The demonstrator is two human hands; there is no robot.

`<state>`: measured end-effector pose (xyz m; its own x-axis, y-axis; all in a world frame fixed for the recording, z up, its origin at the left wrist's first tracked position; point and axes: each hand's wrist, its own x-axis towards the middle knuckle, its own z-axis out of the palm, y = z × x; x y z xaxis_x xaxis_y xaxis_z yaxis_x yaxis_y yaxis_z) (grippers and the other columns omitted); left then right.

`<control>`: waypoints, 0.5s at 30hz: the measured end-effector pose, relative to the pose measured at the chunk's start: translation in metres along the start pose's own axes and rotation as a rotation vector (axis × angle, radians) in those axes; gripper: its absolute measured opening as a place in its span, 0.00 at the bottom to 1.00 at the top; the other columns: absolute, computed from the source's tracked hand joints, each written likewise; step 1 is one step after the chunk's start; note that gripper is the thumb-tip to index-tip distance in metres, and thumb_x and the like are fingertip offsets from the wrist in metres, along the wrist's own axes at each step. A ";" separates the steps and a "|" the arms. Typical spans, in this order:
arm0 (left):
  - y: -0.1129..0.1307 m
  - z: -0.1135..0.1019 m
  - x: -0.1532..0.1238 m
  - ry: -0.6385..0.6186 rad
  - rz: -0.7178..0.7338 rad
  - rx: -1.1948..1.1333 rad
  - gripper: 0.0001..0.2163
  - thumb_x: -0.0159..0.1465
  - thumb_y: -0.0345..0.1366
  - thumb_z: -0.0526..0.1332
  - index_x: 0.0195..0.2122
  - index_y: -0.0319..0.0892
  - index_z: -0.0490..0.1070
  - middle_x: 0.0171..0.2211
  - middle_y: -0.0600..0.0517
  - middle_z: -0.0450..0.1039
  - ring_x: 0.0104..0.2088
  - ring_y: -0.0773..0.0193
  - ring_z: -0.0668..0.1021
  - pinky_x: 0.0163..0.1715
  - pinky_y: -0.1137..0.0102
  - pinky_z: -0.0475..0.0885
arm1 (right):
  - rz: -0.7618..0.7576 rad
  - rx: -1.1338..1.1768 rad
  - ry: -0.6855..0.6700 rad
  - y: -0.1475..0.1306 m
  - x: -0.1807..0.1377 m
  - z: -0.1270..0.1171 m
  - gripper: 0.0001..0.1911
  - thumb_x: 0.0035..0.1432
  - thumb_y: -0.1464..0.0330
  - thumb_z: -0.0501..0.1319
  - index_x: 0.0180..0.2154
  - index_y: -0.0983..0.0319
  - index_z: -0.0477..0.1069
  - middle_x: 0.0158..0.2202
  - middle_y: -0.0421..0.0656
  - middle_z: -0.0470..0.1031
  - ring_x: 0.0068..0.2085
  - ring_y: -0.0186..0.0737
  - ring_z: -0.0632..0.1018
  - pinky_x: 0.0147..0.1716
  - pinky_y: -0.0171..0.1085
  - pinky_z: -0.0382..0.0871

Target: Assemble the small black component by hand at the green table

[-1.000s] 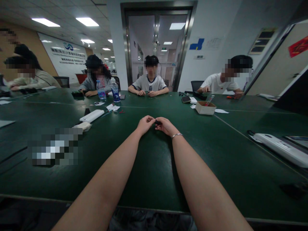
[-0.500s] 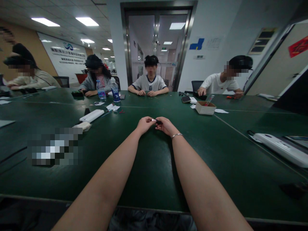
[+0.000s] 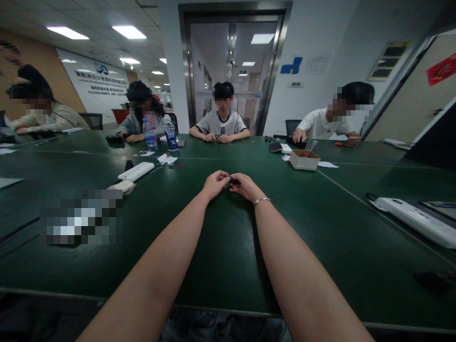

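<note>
My right hand (image 3: 243, 186) has its fingers closed round a small black object (image 3: 234, 180), whose kind I cannot make out. Beside it, my left hand (image 3: 215, 184) is closed in a pinch at the object's left end. Whatever its fingertips grip is too small and hidden to name. Both hands meet over the middle of the green table (image 3: 228, 256), with the forearms stretched forward. A silver bracelet (image 3: 262, 201) circles my right wrist.
To the left lie a white oblong device (image 3: 136, 171) and scraps of paper (image 3: 167, 158). Two bottles (image 3: 171, 134) stand farther back. A cardboard box (image 3: 304, 160) with items sits back right, a white power strip (image 3: 415, 219) at far right. Several people sit around the table.
A small white or silvery piece at my left fingertips no longer shows. My left fingers have shifted slightly upward; the right hand stays in place with the black object.
</note>
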<state>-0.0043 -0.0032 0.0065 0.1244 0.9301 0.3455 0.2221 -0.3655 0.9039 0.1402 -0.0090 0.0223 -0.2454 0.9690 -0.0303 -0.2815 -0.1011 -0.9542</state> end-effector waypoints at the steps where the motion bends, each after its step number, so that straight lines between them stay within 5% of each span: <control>1: -0.001 0.000 0.000 -0.006 -0.008 -0.010 0.09 0.57 0.38 0.60 0.36 0.39 0.71 0.24 0.54 0.71 0.23 0.70 0.72 0.26 0.73 0.68 | -0.002 -0.002 -0.009 0.000 0.000 0.000 0.04 0.55 0.74 0.56 0.29 0.64 0.67 0.18 0.38 0.68 0.18 0.29 0.68 0.20 0.31 0.71; 15: 0.003 0.002 0.000 -0.052 -0.040 -0.065 0.09 0.59 0.37 0.58 0.38 0.39 0.69 0.21 0.56 0.69 0.19 0.72 0.71 0.23 0.75 0.65 | -0.002 -0.016 -0.029 -0.002 -0.002 0.000 0.02 0.55 0.73 0.58 0.29 0.63 0.66 0.19 0.38 0.68 0.19 0.29 0.69 0.20 0.30 0.70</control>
<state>-0.0022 -0.0043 0.0084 0.1670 0.9403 0.2966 0.1644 -0.3232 0.9320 0.1409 -0.0110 0.0240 -0.2712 0.9623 -0.0198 -0.2673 -0.0951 -0.9589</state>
